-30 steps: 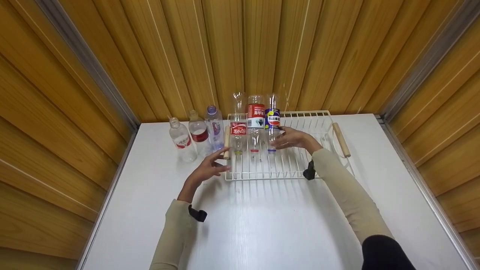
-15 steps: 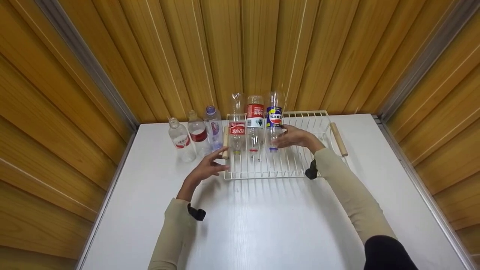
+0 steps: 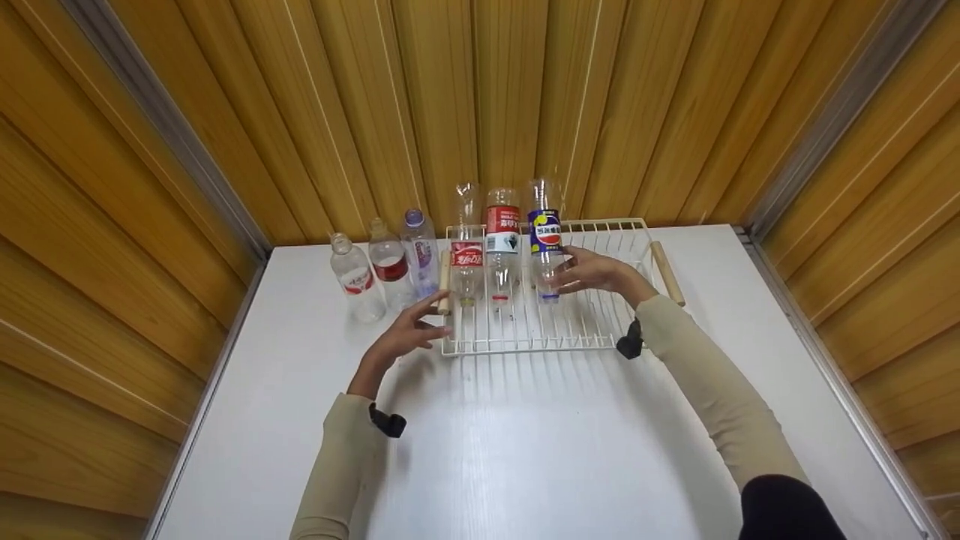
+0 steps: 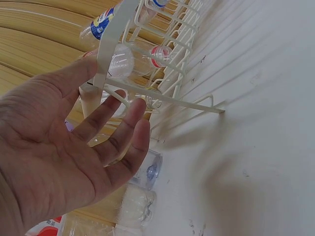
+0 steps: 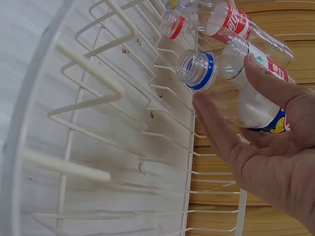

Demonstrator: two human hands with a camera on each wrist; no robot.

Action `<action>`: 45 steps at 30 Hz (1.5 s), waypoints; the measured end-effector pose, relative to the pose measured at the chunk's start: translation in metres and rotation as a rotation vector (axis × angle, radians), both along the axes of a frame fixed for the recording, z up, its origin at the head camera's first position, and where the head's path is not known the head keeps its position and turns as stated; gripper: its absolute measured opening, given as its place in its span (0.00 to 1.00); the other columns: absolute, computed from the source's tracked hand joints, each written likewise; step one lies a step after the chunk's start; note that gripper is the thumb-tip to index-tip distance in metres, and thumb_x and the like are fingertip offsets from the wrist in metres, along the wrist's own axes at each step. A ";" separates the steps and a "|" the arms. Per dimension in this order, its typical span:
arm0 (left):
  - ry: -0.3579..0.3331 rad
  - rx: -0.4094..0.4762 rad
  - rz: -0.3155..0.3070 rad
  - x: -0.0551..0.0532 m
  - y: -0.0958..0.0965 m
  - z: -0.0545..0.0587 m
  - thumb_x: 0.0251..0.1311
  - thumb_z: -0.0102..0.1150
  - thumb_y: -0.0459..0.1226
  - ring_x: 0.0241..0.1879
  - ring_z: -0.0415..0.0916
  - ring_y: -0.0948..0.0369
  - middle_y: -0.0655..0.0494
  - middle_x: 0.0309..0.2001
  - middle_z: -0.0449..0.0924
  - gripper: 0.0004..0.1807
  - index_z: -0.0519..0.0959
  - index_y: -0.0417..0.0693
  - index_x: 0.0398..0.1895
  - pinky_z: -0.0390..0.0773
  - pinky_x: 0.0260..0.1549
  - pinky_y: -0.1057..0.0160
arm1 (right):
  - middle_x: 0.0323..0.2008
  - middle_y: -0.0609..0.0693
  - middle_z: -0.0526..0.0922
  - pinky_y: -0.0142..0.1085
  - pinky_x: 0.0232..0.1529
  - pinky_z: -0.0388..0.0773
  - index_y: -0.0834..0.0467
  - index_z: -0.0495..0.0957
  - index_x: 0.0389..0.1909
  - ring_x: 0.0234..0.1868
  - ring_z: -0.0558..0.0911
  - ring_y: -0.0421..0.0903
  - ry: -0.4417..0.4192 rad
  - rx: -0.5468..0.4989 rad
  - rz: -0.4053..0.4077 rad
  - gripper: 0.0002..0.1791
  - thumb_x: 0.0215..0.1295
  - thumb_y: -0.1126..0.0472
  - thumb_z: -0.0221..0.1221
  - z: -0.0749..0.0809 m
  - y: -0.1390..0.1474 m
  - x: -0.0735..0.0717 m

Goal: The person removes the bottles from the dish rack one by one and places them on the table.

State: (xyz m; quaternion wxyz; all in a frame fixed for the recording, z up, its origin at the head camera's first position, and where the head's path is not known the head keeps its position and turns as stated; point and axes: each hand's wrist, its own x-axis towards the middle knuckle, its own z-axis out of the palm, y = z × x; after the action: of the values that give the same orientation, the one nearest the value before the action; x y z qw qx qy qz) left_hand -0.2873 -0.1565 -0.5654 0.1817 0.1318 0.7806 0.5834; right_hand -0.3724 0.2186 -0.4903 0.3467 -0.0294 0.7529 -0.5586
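My right hand (image 3: pixel 596 274) holds a clear plastic bottle (image 3: pixel 544 232) with a blue label, thumb and fingers on either side. Its blue-ringed, uncapped mouth points down toward the white wire rack (image 3: pixel 540 347), as the right wrist view shows. Left of it on the rack, also neck-down, are a red-and-white-labelled bottle (image 3: pixel 502 229) and a red-labelled Coca-Cola bottle (image 3: pixel 466 255). At the rack's left end, my left hand (image 3: pixel 405 334) touches the frame by the wooden handle (image 3: pixel 444 283), its fingers spread and slightly bent, gripping no bottle.
Left of the rack stand a white-and-red-labelled bottle (image 3: pixel 358 279), a dark-red-labelled bottle (image 3: pixel 391 262) and a purplish bottle (image 3: pixel 421 251), all upright. Another wooden handle (image 3: pixel 667 273) is at the rack's right end. A wood-panelled wall (image 3: pixel 435 97) rises behind the white table (image 3: pixel 517 450).
The blue-labelled bottle has shifted slightly right in my right hand, widening the gap to the middle bottle. My left hand stays at the rack's left end. The head view has shifted slightly.
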 end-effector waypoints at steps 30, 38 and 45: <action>-0.035 0.033 -0.005 0.005 -0.001 0.002 0.67 0.65 0.37 0.60 0.78 0.39 0.34 0.73 0.64 0.41 0.59 0.59 0.80 0.80 0.55 0.35 | 0.76 0.67 0.56 0.48 0.69 0.73 0.59 0.38 0.81 0.72 0.70 0.62 0.063 -0.152 0.051 0.48 0.71 0.69 0.59 0.032 0.021 0.065; -0.014 0.027 -0.012 0.003 -0.001 0.001 0.67 0.65 0.36 0.59 0.79 0.40 0.34 0.73 0.64 0.41 0.58 0.56 0.81 0.80 0.54 0.35 | 0.78 0.66 0.54 0.51 0.71 0.71 0.58 0.33 0.81 0.73 0.70 0.63 0.060 -0.148 0.072 0.51 0.72 0.64 0.61 0.036 0.025 0.078; -0.011 0.013 -0.012 0.004 0.001 0.002 0.68 0.63 0.35 0.59 0.79 0.40 0.34 0.73 0.64 0.41 0.57 0.57 0.81 0.80 0.54 0.35 | 0.73 0.67 0.62 0.50 0.67 0.77 0.60 0.42 0.81 0.65 0.79 0.56 0.083 -0.170 0.084 0.46 0.72 0.65 0.60 0.035 0.026 0.086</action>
State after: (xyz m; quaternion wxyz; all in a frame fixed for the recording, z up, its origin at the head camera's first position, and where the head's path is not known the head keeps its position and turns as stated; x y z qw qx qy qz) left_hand -0.2836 -0.1557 -0.5637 0.1886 0.1346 0.7749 0.5881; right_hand -0.2860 0.2446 -0.4550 0.3344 -0.1133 0.7147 -0.6037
